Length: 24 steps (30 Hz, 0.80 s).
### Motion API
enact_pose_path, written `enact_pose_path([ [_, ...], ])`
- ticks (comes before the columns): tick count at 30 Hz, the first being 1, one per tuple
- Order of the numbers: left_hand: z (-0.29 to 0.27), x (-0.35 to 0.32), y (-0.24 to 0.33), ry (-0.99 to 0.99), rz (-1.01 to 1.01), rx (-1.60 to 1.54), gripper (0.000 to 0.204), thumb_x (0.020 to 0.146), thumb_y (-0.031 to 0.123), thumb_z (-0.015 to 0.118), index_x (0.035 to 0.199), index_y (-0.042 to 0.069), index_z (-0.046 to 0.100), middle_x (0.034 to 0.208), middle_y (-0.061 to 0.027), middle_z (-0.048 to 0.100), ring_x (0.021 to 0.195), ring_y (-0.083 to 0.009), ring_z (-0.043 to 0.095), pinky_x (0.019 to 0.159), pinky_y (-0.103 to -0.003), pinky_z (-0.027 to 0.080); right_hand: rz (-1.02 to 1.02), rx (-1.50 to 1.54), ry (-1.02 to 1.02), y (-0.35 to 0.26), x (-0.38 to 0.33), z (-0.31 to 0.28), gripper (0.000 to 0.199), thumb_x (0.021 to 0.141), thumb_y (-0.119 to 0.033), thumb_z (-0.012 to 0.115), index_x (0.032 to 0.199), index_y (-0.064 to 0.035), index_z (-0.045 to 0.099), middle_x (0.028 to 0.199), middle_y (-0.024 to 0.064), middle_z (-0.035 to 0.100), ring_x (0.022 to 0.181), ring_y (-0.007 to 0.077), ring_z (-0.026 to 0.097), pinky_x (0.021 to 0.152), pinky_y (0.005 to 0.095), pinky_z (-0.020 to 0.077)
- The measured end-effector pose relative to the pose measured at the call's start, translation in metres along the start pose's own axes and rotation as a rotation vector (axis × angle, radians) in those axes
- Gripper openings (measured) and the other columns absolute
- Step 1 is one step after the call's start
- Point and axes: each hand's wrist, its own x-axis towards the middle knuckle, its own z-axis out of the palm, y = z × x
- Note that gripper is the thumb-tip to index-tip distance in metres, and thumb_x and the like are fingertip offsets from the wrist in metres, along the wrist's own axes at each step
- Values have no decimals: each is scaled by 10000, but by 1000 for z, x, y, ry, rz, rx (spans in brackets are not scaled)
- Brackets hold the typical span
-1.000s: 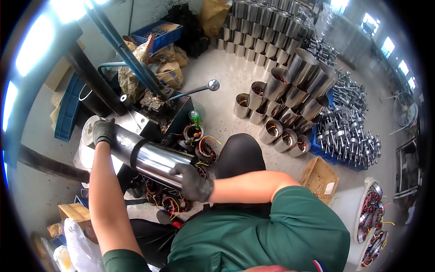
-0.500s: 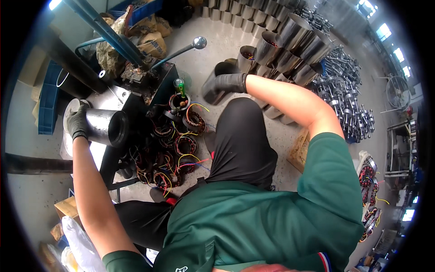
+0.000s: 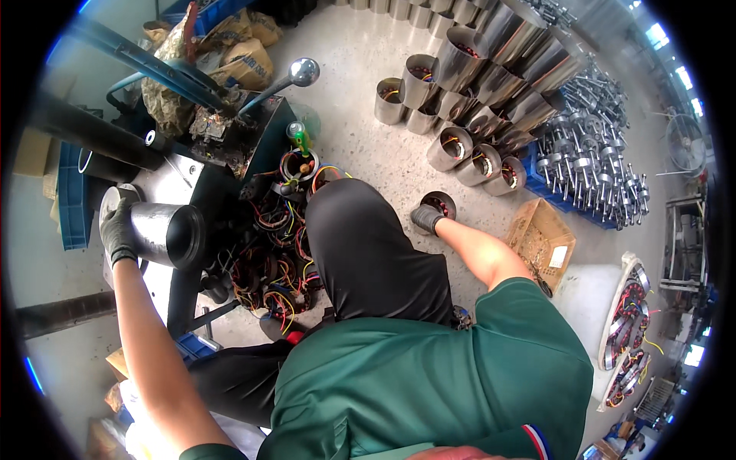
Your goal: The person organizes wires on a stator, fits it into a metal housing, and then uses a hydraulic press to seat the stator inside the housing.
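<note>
My left hand, in a grey glove, is closed at the far end of a dark metal cylinder. The cylinder lies on its side on the press table, its open mouth turned right. A round metal disc sits just behind my fingers. Beyond my right knee, my gloved right hand grips the rim of a short steel sleeve at floor level. Red windings show inside this sleeve. My fingertips there are partly hidden.
Wound stators with coloured leads pile up left of my knee. A green-labelled bottle stands by them. Steel sleeves are stacked ahead, beside a blue crate of rotor shafts. A cardboard box sits at right. The press's ball-ended lever juts out.
My right hand has moved right and nearer, bringing the steel sleeve from above my knee to the floor at right. My left hand stays at the cylinder. The whole view has shifted somewhat.
</note>
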Motion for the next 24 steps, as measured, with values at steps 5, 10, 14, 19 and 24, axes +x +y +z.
enact_pose_path([
  [5, -67, 8, -29, 120, -33, 149, 590, 883, 515, 800, 1194, 14, 779, 1154, -168, 781, 1037, -253, 714, 996, -353, 518, -178, 223, 14, -119, 22, -154, 248, 854, -170, 597, 852, -29, 801, 889, 234, 753, 812, 340, 748, 712, 475, 573],
  [10, -25, 24, -10, 37, 42, 124, 593, 901, 489, 788, 1212, -14, 761, 1143, -174, 780, 1024, -255, 711, 983, -351, 517, -15, 252, -124, -35, 11, -211, 362, 897, -258, 556, 1002, -30, 816, 1075, 204, 776, 1024, 355, 758, 870, 477, 591],
  [14, -46, 5, -9, 63, 3, 188, 565, 944, 494, 738, 1233, 10, 760, 1166, -158, 778, 1036, -254, 712, 978, -349, 516, 231, 320, -36, -31, 16, -303, 374, 912, -239, 574, 1168, -50, 771, 1208, 200, 750, 1152, 348, 723, 964, 445, 568],
  [19, -45, 11, -13, 61, -32, 162, 566, 909, 519, 757, 1176, 20, 787, 1143, -172, 780, 1071, -303, 713, 1001, -378, 508, 315, 271, 194, -10, 40, -300, 375, 919, -176, 635, 1279, -94, 704, 1307, 182, 715, 1210, 328, 697, 1066, 537, 488],
  [24, -52, -4, -5, 86, -21, 161, 607, 893, 545, 768, 1187, 14, 782, 1140, -179, 781, 1071, -309, 718, 1023, -378, 508, 409, 217, 332, 1, 81, -277, 371, 932, -102, 616, 1291, -110, 711, 1296, 175, 721, 1190, 313, 710, 975, 447, 567],
])
